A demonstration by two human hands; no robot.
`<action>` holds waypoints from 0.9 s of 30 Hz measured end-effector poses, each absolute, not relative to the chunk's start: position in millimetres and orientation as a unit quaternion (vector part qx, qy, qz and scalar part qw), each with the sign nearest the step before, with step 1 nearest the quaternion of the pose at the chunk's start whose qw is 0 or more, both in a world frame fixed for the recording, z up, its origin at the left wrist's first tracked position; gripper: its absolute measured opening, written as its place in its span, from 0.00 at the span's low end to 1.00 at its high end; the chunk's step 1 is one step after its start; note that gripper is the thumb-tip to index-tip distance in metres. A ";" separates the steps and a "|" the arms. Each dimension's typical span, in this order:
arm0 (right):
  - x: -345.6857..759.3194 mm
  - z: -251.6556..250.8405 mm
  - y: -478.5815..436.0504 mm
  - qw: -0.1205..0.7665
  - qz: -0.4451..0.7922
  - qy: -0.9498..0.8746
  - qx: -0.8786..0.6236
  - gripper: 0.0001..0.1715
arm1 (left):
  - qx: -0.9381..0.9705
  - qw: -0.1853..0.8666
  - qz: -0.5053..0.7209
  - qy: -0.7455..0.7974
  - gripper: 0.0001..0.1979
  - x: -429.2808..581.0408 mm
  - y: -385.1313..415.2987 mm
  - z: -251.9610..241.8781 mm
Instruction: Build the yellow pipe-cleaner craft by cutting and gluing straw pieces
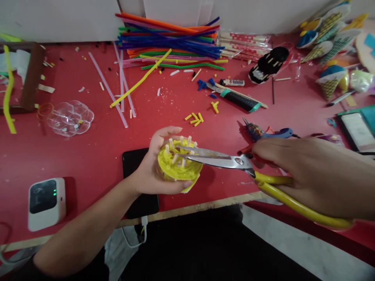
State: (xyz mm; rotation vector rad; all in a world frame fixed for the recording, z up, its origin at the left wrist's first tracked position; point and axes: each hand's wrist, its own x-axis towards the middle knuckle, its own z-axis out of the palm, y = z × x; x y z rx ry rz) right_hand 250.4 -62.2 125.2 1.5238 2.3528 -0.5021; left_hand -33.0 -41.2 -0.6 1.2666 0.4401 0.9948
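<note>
My left hand is wrapped round a small round yellow craft piece with several short pale wooden pegs standing up from its top. In my right hand is a pair of scissors with yellow handles. Its blades are slightly parted and reach over the craft piece among the pegs. I cannot tell whether they touch a peg. Beside my right fingers shows a red stick-like thing; whether I hold it is unclear. A phone lies partly under my left hand.
Coloured pipe cleaners lie at the back. A glue gun and a craft knife are to the right, near yellow bits. A black pegged piece stands behind. A white device and clear dish are left.
</note>
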 end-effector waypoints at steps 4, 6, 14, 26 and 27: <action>255.1 123.9 -66.2 0.092 -0.106 0.860 0.490 0.09 | 0.567 0.651 0.461 0.207 0.49 -32.7 -40.0 0.5; 256.3 123.3 -68.8 0.057 -0.042 0.883 0.464 0.10 | 0.565 0.649 0.462 0.215 0.48 -32.6 -39.8 0.5; 255.6 121.3 -72.4 0.051 0.044 0.893 0.445 0.13 | 0.569 0.654 0.462 0.188 0.48 -31.5 -38.4 -0.2; 250.1 129.7 -64.8 0.086 -0.025 0.864 0.496 0.13 | 0.561 0.654 0.466 0.199 0.47 -31.1 -39.6 2.8; 250.1 129.6 -64.6 0.086 -0.026 0.865 0.493 0.13 | 0.560 0.657 0.466 0.193 0.47 -31.1 -39.1 2.1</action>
